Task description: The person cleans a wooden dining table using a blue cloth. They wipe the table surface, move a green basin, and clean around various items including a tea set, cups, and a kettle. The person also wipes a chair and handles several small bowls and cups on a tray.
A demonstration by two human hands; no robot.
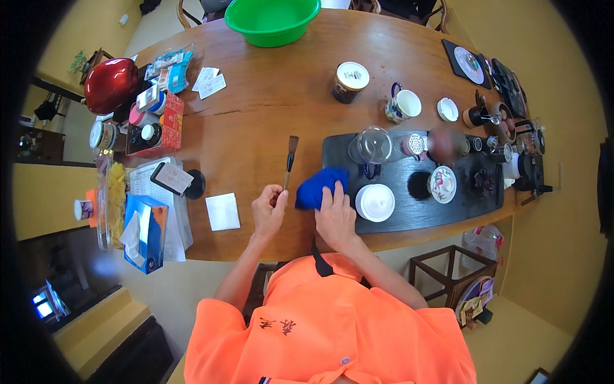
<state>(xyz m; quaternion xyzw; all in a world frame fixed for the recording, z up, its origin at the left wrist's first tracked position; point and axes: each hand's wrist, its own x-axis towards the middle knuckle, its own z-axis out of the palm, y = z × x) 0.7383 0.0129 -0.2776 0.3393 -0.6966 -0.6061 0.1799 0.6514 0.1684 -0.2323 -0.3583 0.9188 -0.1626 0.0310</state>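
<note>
My left hand point(269, 211) pinches the handle of a brush point(291, 153), whose dark bristles point up and away over the table. My right hand point(335, 219) rests on a bunched blue cloth point(321, 187), its fingers curled over the near side. The cloth lies at the left edge of a black tea tray point(400, 221). Just right of my right hand, a round white lidded container point(375, 203) sits on the tray. A glass pitcher point(372, 146) stands behind the cloth. Farther right are a flowered cup point(442, 184) and a dark round patch beside it.
A green basin point(273, 22) stands at the far edge. A lidded jar point(350, 82) and a mug point(403, 105) are behind the tray. At left are a tissue box point(146, 233), a phone point(173, 178), a red box point(167, 128) and a white paper square point(222, 212).
</note>
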